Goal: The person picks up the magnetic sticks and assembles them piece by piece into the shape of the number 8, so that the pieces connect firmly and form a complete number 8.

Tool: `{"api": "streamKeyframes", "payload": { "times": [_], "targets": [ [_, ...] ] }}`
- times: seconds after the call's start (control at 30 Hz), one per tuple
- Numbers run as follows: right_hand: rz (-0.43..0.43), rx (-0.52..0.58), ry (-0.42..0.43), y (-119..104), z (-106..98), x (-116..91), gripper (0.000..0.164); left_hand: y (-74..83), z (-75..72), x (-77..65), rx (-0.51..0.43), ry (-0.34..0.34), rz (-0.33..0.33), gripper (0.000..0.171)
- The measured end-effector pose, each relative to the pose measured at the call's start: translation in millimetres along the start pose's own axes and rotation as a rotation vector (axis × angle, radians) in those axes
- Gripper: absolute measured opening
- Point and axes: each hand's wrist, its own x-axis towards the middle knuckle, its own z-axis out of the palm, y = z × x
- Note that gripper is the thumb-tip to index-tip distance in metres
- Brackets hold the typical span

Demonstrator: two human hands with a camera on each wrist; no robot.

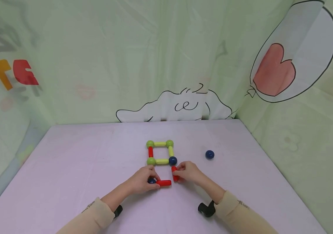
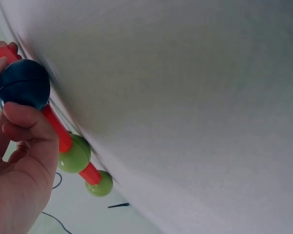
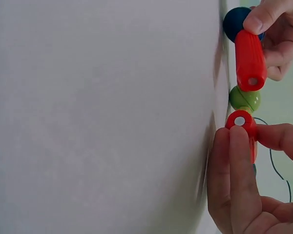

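Note:
A square of rods and balls lies on the table, with green balls (image 1: pixel 151 161), yellow-green rods (image 1: pixel 162 161), a red rod (image 1: pixel 150 152) and a dark blue ball (image 1: pixel 172 161) at its near right corner. My left hand (image 1: pixel 143 179) holds a second dark blue ball (image 2: pixel 23 85) from which a red rod (image 1: pixel 164 183) points right. Another red rod (image 2: pixel 57 129) runs from this ball toward a green ball (image 2: pixel 75 153); the hand hides it in the head view. Between thumb and fingers, my right hand (image 1: pixel 187 171) pinches a red rod (image 1: pixel 174 174) just below the corner ball.
A loose dark blue ball (image 1: pixel 209 154) sits to the right of the square. The pale table (image 1: pixel 81 156) meets printed cloth walls (image 1: pixel 102 65) at its back and sides. Black wrist cameras (image 1: pixel 206 209) hang near both cuffs.

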Motion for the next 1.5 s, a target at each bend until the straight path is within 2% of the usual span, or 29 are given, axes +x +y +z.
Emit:
{"api": "streamKeyframes", "payload": {
  "times": [0.43, 0.83, 1.03, 1.17, 1.3, 1.5],
  "targets": [
    [0.049, 0.056, -0.005, 0, -4, 6, 0.023, 2.0, 0.8, 1.8, 0.011, -0.006, -0.008, 0.015],
    [0.038, 0.051, -0.002, 4, -4, 9, 0.028, 2.5, -0.3, 0.9, 0.009, -0.006, -0.012, 0.015],
    [0.007, 0.055, 0.004, 7, -8, 4, 0.027, 2.6, 1.6, 1.0, 0.005, -0.003, -0.023, 0.015],
    [-0.043, 0.018, 0.063, 9, -16, -1, 0.024, 2.7, 2.3, 0.3, 0.003, -0.003, -0.027, 0.013],
    [-0.102, -0.032, 0.163, 11, -29, -3, 0.023, 3.2, 2.0, -0.1, -0.002, 0.0, -0.028, 0.013],
    [-0.192, -0.093, 0.312, 19, -52, -1, 0.031, 3.9, 1.4, -0.2, -0.001, 0.004, -0.044, 0.014]
  ]
}}
